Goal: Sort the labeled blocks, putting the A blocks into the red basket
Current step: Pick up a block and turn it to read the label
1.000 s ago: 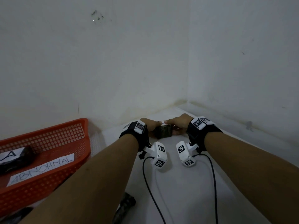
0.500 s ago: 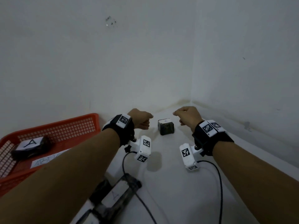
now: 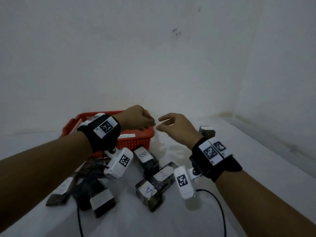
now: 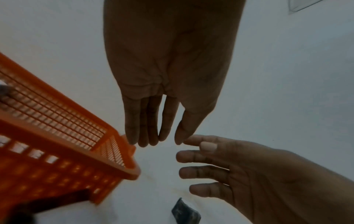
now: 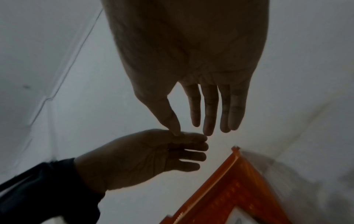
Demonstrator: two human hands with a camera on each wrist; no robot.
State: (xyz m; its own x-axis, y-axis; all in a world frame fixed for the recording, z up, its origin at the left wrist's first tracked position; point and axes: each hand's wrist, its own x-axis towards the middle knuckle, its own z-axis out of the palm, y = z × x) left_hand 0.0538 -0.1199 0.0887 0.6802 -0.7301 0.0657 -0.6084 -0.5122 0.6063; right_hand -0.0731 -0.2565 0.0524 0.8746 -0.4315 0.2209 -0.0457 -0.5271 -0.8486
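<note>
1. White bench (image 3: 171,219) set in a corner of bare white walls (image 3: 153,57), dim light.
2. Left hand (image 3: 136,119) and right hand (image 3: 177,129) hover fingertip to fingertip, fingers straight, holding nothing.
3. Red basket (image 3: 136,142) sits beneath the left hand; loose blocks (image 3: 148,194) lie near it on the bench, one lettered A.
4. Only the left wrist view shows a dark block through the basket mesh.
5. Only the head view shows the block pile.

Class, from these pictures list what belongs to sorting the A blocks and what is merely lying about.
Belongs to the job:
red basket
A block
left hand
right hand

Lying about:
D block
black cable
</note>
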